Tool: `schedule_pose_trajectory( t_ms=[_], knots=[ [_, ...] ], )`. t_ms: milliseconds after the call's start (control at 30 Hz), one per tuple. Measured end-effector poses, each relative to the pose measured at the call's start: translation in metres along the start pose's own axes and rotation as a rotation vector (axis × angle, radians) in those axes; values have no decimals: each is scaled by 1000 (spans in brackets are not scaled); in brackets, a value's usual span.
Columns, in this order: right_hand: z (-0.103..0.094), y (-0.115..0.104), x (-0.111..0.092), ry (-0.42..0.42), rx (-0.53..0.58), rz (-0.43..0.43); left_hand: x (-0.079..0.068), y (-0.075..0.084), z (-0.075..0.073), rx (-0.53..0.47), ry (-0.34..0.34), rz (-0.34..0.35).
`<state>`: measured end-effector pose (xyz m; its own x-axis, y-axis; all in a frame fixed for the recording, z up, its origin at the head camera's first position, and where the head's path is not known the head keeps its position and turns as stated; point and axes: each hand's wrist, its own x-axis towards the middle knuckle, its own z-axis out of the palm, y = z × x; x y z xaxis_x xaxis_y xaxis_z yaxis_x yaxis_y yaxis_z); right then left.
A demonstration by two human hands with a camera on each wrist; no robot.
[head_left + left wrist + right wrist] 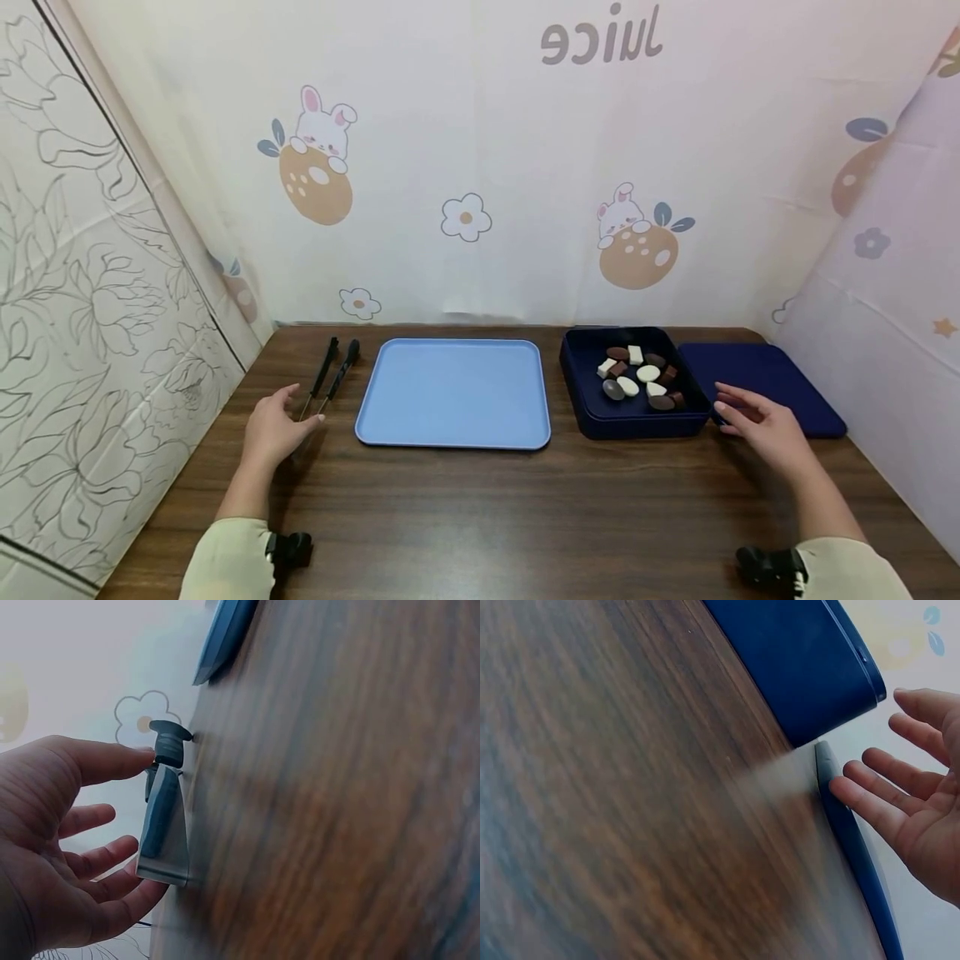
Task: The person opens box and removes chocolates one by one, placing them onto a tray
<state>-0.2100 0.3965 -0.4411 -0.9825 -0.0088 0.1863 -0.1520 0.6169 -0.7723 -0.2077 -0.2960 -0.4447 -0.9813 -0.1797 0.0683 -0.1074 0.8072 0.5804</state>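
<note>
A pair of metal tongs with black ends lies on the table at the left. My left hand reaches over its near, metal end, thumb and fingers spread around it; in the left wrist view the hand has its thumb and fingertips right at the tongs. On the right, a navy box holds several chocolates, brown and white. My right hand hovers by the box's near right corner with relaxed fingers, overlapping the navy lid. It holds nothing in the right wrist view.
A light blue tray lies between the tongs and the box, bare on top. The brown wooden table meets a printed curtain at the back. A floral-patterned panel stands along the left.
</note>
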Motion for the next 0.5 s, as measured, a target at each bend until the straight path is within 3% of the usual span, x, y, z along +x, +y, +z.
schedule_pose_trajectory(
  t_ms=[233, 500],
  knots=[
    [3, -2, 4, -31, 61, 23, 3, 1, 2, 26, -8, 2],
    [8, -2, 8, -55, 290, 70, 10, 4, 4, 45, -53, -1]
  ],
)
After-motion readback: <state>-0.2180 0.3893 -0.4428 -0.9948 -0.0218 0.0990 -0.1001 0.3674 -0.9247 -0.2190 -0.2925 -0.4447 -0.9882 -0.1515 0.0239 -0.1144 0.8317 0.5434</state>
